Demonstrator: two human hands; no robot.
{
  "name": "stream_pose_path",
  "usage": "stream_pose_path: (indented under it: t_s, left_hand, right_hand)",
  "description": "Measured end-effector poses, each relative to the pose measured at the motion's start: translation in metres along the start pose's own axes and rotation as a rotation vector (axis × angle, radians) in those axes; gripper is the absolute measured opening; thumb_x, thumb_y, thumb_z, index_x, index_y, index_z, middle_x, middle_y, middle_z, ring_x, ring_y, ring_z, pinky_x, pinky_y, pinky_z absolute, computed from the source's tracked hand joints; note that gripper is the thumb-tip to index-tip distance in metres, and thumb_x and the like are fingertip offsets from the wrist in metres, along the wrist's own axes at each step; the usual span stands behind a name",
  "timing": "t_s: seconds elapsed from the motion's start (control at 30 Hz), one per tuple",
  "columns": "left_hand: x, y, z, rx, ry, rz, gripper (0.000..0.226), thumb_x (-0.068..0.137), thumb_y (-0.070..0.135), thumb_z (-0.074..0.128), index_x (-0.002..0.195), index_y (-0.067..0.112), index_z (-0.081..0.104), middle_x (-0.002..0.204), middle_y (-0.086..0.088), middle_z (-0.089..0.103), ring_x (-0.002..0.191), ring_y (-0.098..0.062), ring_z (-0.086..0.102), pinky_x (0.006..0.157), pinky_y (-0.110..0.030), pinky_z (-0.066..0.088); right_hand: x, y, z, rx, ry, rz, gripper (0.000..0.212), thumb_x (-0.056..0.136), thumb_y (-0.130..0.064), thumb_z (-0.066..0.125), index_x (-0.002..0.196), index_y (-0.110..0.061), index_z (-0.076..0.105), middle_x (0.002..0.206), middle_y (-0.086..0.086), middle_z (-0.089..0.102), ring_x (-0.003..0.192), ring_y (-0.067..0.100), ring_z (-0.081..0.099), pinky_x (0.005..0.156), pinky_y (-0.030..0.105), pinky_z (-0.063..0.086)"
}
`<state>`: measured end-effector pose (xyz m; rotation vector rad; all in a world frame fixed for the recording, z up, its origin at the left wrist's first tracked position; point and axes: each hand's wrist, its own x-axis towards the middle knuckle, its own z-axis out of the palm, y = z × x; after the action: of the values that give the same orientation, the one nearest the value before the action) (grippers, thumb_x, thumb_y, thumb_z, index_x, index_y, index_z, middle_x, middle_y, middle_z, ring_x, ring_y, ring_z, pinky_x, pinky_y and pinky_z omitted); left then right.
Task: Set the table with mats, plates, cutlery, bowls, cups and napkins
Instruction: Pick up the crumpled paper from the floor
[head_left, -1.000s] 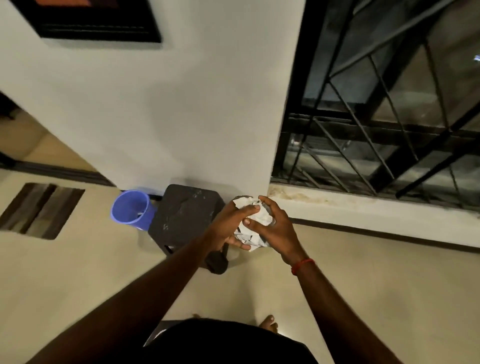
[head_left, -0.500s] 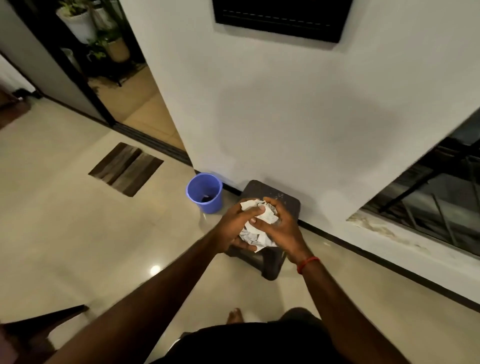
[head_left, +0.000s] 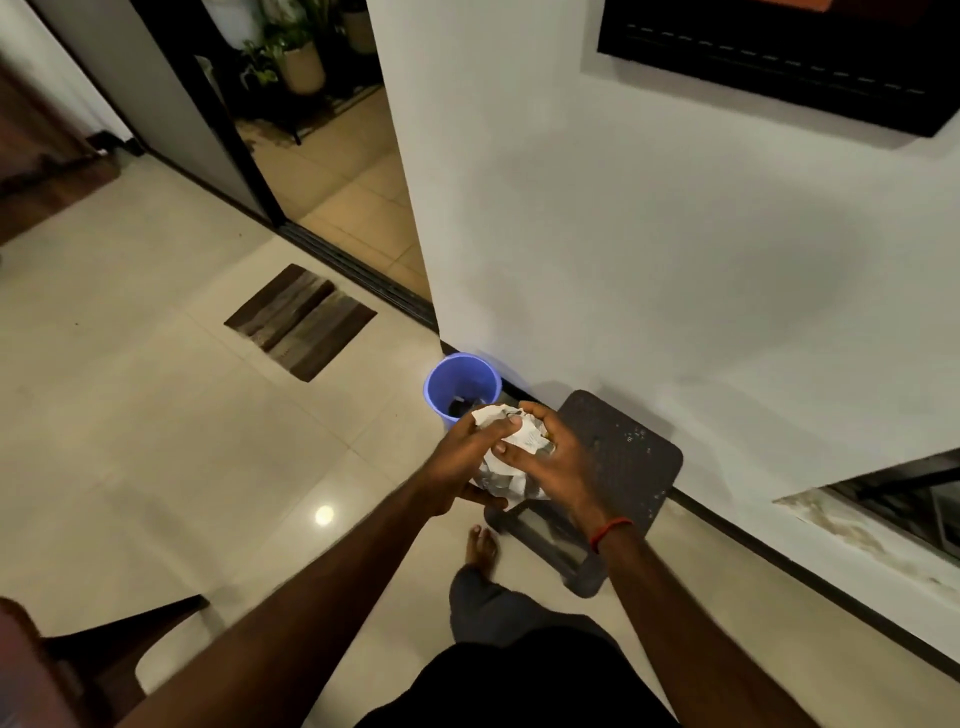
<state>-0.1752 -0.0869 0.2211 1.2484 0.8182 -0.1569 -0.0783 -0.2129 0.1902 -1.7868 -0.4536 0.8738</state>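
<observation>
A crumpled white wad of paper (head_left: 511, 457) is held in front of me, above the floor. My left hand (head_left: 462, 462) grips it from the left, thumb across its top. My right hand (head_left: 558, 460) grips it from the right, fingers curled over it; a red thread circles that wrist. The wad hangs just this side of a blue plastic bin (head_left: 461, 382) that stands on the floor against the white wall. Something dark lies at the bin's bottom.
A dark square stool (head_left: 621, 457) stands by the wall, right of the bin. A striped brown doormat (head_left: 300, 321) lies before a sliding-door track. A dark chair (head_left: 119, 649) is at lower left. My bare foot (head_left: 482, 545) is on the pale tiles.
The view has swung left: the grilled window has slid almost out of frame and the doorway with plants has come in. Both hands still hold the wad, now nearer the blue bin.
</observation>
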Motion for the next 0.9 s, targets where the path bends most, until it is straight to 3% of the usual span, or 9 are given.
stream_pose_path:
  t_s: [0.27,0.47,0.6,0.67,0.8,0.9]
  left_hand:
    - [0.065,0.041,-0.071,-0.041,-0.052,-0.087,0.054,0.098,0.066,0.042,0.129,0.027,0.063,0.115,-0.008,0.074,0.100,-0.031,0.074,0.074,-0.049,0.062]
    - [0.113,0.063,-0.124,-0.107,-0.012,-0.122,0.054,0.098,0.066,0.043,0.130,0.028,0.063,0.115,-0.004,0.075,0.100,-0.028,0.075,0.076,-0.050,0.063]
    - [0.152,0.067,-0.148,-0.148,0.023,-0.130,0.045,0.100,0.060,0.047,0.126,0.028,0.065,0.110,-0.003,0.076,0.099,-0.026,0.075,0.079,-0.052,0.062]
    - [0.173,0.065,-0.159,-0.168,0.060,-0.148,0.036,0.100,0.054,0.051,0.121,0.029,0.066,0.108,-0.003,0.076,0.098,-0.025,0.075,0.079,-0.051,0.063]
    - [0.218,0.049,-0.182,-0.098,0.088,-0.109,0.026,0.101,0.045,0.057,0.120,0.031,0.067,0.111,-0.001,0.075,0.100,-0.023,0.074,0.078,-0.052,0.063]
    - [0.258,0.038,-0.201,-0.010,0.081,-0.102,0.028,0.101,0.042,0.059,0.124,0.029,0.066,0.115,-0.002,0.073,0.101,-0.023,0.073,0.078,-0.052,0.063]
  right_hand:
    - [0.095,-0.010,0.043,0.023,-0.002,0.029,0.075,0.069,-0.057,0.084,0.134,-0.035,0.054,0.121,-0.014,0.066,0.113,0.005,0.064,0.095,0.040,0.057]
    - [0.153,-0.029,0.070,-0.005,0.020,0.039,0.075,0.065,-0.062,0.082,0.131,-0.044,0.051,0.121,-0.023,0.063,0.114,0.000,0.061,0.096,0.034,0.056]
    - [0.192,-0.028,0.088,-0.035,0.063,0.065,0.089,0.061,-0.074,0.079,0.138,-0.039,0.051,0.129,-0.016,0.062,0.119,0.005,0.059,0.097,0.037,0.056]
    - [0.213,-0.021,0.099,-0.041,0.084,0.084,0.090,0.062,-0.071,0.080,0.139,-0.037,0.050,0.130,-0.014,0.062,0.119,0.006,0.059,0.097,0.039,0.056]
    - [0.254,-0.001,0.118,-0.004,0.140,0.168,0.074,0.071,-0.045,0.088,0.136,-0.039,0.054,0.127,-0.012,0.063,0.115,0.004,0.061,0.094,0.039,0.057]
    - [0.289,0.020,0.133,0.030,0.182,0.231,0.073,0.067,-0.045,0.087,0.133,-0.047,0.055,0.131,-0.009,0.061,0.116,0.009,0.061,0.094,0.043,0.058]
